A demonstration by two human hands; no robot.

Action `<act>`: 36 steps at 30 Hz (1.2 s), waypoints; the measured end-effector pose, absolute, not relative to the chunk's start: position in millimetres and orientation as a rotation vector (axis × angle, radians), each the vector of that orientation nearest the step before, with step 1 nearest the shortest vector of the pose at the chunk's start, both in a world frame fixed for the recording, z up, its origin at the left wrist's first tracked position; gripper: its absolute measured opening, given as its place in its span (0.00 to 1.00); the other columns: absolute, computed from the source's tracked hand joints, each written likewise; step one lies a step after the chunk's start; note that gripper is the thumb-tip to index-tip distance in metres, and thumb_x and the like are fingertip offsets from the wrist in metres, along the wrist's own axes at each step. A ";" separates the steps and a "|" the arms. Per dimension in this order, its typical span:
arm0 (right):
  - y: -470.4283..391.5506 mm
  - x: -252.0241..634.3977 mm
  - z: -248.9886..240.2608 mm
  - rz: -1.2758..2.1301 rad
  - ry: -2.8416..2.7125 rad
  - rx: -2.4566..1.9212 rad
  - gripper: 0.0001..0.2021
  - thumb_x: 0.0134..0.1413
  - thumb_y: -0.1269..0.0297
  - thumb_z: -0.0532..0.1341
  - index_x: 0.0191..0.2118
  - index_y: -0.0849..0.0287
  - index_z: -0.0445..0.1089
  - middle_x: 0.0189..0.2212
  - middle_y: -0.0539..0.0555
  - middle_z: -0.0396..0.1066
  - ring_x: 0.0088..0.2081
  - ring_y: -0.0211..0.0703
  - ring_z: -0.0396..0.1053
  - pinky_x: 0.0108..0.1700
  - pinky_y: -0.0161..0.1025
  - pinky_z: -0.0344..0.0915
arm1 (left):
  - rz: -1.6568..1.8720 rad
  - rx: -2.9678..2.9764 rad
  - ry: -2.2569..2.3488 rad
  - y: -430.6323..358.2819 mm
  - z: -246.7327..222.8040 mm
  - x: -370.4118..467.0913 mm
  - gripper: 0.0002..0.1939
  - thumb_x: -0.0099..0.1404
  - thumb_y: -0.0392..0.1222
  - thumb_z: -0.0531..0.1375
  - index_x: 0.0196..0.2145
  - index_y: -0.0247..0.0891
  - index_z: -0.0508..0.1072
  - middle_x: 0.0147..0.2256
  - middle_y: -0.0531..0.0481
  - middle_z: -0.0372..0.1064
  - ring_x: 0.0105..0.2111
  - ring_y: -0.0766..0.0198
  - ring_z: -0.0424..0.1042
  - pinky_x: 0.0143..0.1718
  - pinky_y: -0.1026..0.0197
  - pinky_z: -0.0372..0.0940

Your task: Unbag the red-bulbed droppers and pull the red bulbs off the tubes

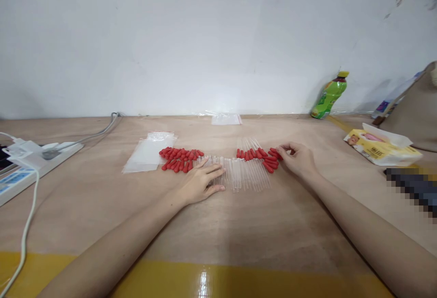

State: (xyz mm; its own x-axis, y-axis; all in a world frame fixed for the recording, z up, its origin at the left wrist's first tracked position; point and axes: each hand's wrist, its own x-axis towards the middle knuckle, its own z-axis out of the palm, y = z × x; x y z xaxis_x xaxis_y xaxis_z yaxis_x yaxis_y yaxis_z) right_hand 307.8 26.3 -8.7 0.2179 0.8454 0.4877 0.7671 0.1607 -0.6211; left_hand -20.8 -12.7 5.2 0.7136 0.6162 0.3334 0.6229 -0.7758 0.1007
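Observation:
Thin clear tubes [244, 175] lie side by side in a row on the wooden table. My left hand [201, 182] rests flat over the left part of this row, its fingers spread, hiding some of the tubes. Beside that hand is a pile of red rubber bulbs [180, 154]. A second group of red rubber bulbs [254, 153] lies at the right, with more clear tubes [248, 143] behind it. At its right end my right hand [295, 157] pinches one red rubber bulb [279, 152] between thumb and fingertips.
Clear plastic bags [145, 154] lie left of the bulbs, and another bag [226, 119] is by the wall. At the left stands a power strip [20, 175] with cables. A green bottle [330, 95], a tissue pack [382, 147] and a blurred dark object [414, 188] are at the right.

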 end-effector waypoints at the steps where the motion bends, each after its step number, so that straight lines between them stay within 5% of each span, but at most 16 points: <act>1: 26.8 308.3 -9.0 0.113 -1.533 -1.621 0.14 0.45 0.54 0.57 0.30 0.59 0.73 0.21 0.51 0.69 0.19 0.35 0.58 0.24 0.34 0.55 | -0.576 -2.876 -1.034 -13.4 4.4 -20.8 0.23 0.63 0.54 0.52 0.52 0.40 0.65 0.52 0.43 0.62 0.53 0.58 0.61 0.60 0.45 0.44; 17: 20.9 265.8 23.3 0.099 -1.813 -1.822 0.16 0.43 0.47 0.57 0.23 0.56 0.70 0.23 0.51 0.71 0.28 0.42 0.67 0.28 0.36 0.54 | -0.680 -2.828 -0.988 -7.3 0.8 -23.7 0.24 0.59 0.55 0.56 0.50 0.40 0.66 0.52 0.42 0.62 0.55 0.56 0.58 0.57 0.43 0.49; 26: 28.9 257.1 25.3 0.112 -1.728 -1.989 0.13 0.47 0.56 0.55 0.21 0.56 0.69 0.20 0.53 0.70 0.27 0.45 0.67 0.30 0.39 0.54 | -0.803 -2.735 -0.959 -8.4 3.7 -25.7 0.30 0.54 0.59 0.58 0.49 0.38 0.67 0.51 0.41 0.64 0.55 0.52 0.58 0.57 0.43 0.50; 30: 17.6 254.6 28.3 0.098 -1.743 -1.745 0.13 0.50 0.55 0.54 0.26 0.57 0.70 0.25 0.53 0.72 0.29 0.43 0.67 0.31 0.38 0.55 | -1.026 -2.586 -1.013 -10.7 6.1 -25.1 0.21 0.62 0.47 0.55 0.52 0.39 0.63 0.50 0.42 0.64 0.55 0.54 0.58 0.56 0.45 0.53; 36: -24.1 239.4 11.5 -0.175 -1.997 -1.071 0.06 0.53 0.62 0.57 0.30 0.57 0.69 0.27 0.51 0.72 0.32 0.42 0.65 0.41 0.42 0.53 | -1.067 -2.446 -0.876 -16.0 7.6 -17.9 0.21 0.63 0.39 0.54 0.54 0.41 0.60 0.54 0.42 0.59 0.56 0.53 0.56 0.54 0.45 0.57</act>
